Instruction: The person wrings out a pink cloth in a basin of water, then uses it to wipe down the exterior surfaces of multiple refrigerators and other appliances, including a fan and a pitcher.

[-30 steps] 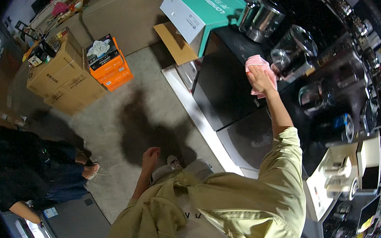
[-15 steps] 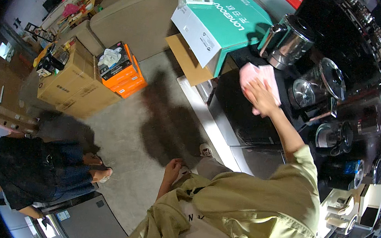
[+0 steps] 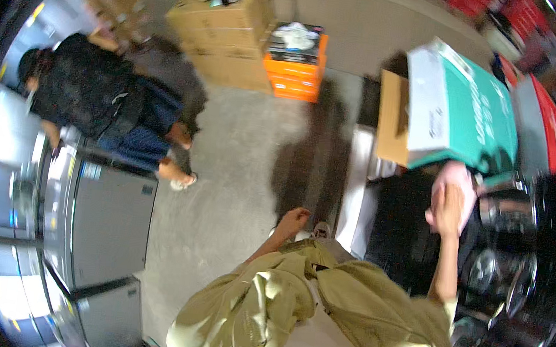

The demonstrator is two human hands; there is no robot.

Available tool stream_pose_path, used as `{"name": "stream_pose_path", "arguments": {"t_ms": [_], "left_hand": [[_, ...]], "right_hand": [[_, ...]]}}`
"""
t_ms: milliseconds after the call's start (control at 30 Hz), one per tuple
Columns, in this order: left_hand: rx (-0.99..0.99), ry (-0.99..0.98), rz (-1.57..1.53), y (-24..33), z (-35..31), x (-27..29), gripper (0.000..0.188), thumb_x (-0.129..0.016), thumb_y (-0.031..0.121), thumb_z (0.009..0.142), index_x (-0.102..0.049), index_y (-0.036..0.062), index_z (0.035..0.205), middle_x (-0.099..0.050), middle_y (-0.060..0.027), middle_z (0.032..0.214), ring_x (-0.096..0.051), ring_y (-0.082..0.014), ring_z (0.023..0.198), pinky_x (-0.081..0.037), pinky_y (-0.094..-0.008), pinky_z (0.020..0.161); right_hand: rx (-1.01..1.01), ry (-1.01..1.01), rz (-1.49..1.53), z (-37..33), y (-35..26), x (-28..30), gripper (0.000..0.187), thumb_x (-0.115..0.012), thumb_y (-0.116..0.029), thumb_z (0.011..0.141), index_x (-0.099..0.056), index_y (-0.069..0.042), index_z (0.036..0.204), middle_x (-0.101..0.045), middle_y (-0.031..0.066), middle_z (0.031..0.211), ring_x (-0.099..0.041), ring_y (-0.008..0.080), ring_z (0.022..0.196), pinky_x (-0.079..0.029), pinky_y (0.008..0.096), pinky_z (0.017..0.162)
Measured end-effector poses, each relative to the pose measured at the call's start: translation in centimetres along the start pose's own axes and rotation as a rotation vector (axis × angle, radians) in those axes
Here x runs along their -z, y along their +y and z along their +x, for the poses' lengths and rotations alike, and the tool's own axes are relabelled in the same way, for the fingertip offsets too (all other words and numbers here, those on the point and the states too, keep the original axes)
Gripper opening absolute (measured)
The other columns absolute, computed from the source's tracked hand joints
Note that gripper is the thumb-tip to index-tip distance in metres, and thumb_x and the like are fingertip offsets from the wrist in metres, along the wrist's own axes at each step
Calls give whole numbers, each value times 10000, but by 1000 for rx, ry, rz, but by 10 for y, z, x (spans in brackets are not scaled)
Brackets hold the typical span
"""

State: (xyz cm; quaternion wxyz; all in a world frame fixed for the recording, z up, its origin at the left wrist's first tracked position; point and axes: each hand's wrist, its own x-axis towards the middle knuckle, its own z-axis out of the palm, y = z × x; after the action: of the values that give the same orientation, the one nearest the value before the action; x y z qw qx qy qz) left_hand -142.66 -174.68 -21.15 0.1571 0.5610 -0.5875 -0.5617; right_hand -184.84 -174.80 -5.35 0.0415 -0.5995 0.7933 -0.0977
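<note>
My right hand (image 3: pixel 449 210) holds a pink cloth (image 3: pixel 455 178) down against the black countertop (image 3: pixel 399 217), its fingers over the folds. The cloth lies just in front of a teal and white carton (image 3: pixel 483 120) with an open brown flap. A glass jug (image 3: pixel 508 210) stands to the right of the cloth, blurred by motion. Another clear glass vessel (image 3: pixel 485 270) is nearer to me, beside my right forearm. My left hand (image 3: pixel 293 221) hangs low in front of my body, over the floor, with loosely curled fingers and nothing visible in them.
A red and grey box (image 3: pixel 542 127) stands behind the teal carton. Orange boxes (image 3: pixel 292 79) and a large brown carton (image 3: pixel 221 35) sit on the floor ahead. At left, a person in dark clothes (image 3: pixel 110 95) stands by a grey cabinet (image 3: pixel 112 224).
My view has swung right, so the whole scene shifts left-to-right across the picture. My right hand and the cloth are now closer to the teal carton. My left hand still hangs low.
</note>
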Motion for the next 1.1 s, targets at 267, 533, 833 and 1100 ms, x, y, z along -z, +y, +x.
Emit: {"name": "stream_pose_path", "arguments": {"t_ms": [267, 533, 833, 1100], "left_hand": [[103, 29, 25, 15, -11, 7, 299, -483, 209, 867, -592, 20, 1072, -617, -171, 1008, -587, -298, 938, -458, -373, 809], [-88, 77, 9, -18, -9, 8, 321, -480, 222, 856, -590, 15, 1076, -619, -170, 1008, -590, -299, 923, -459, -383, 804], [141, 156, -38, -52, -45, 33, 324, -456, 220, 881, -575, 19, 1104, -617, -150, 928, -590, -262, 815, -465, -388, 752], [194, 177, 11, -79, -60, 73, 317, -445, 217, 882, -576, 37, 1107, -618, -157, 960, -587, -273, 868, -463, -400, 756]], "right_hand": [[-280, 78, -206, 11, -10, -1, 562, -332, -459, 925, -385, -49, 1305, -411, 128, 1341, -285, 347, 1277, -179, 485, 1047], [-225, 112, -108, -53, 14, -2, 439, -319, -359, 960, -413, -128, 1320, -397, 60, 1378, -252, 277, 1329, -138, 423, 1081], [-613, 59, -168, -56, 33, -32, 531, -253, -480, 937, -367, -185, 1363, -385, 80, 1390, -217, 324, 1338, -189, 488, 1071], [-63, 246, -154, -30, 31, -29, 423, -374, -331, 950, -432, -117, 1310, -446, 55, 1344, -369, 270, 1266, -275, 425, 1035]]}}
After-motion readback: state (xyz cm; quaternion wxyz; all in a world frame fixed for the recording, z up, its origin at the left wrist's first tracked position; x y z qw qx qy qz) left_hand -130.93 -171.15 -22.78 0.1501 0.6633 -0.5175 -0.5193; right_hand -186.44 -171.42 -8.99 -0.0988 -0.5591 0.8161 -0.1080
